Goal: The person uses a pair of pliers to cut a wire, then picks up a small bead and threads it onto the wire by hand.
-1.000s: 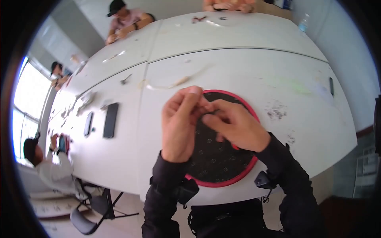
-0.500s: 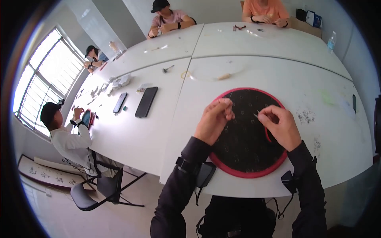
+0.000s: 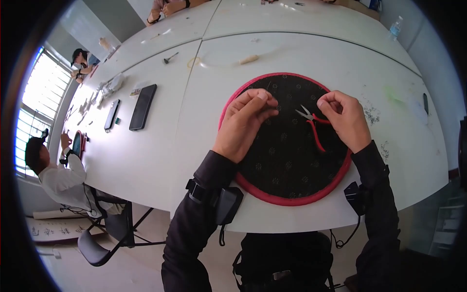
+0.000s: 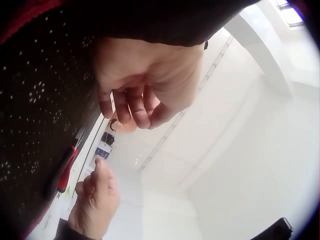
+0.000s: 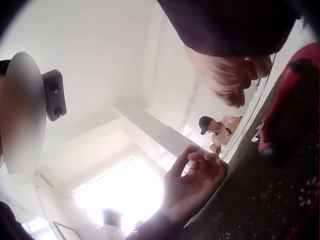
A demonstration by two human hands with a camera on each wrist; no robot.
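A round black patterned mat (image 3: 279, 165) with a red rim lies below both hands. Over its upper left part, my left hand (image 3: 243, 124) pinches a thin thread-like strand (image 3: 269, 85) between thumb and forefinger. My right hand (image 3: 346, 119) hovers at the upper right, thumb against a bent forefinger; no object shows in that pinch. Red-handled pliers (image 3: 317, 136) lie on the mat between the hands, jaws apart. The left wrist view shows my left hand (image 4: 147, 75) with bent fingers; the right wrist view shows my right hand (image 5: 227, 75) curled above the pliers (image 5: 280, 102).
Two phones (image 3: 143, 107) (image 3: 112, 115) lie on the white table (image 3: 194, 146) at the left. A wooden-handled tool (image 3: 249, 59) is beyond the mat, and small dark bits (image 3: 371, 113) are scattered at its right. A person (image 3: 63, 180) sits at the left.
The hands, together a second ago, have moved apart. The pliers, partly hidden under my right hand before, now show more fully. The head view has shifted, bringing the mat higher in the picture.
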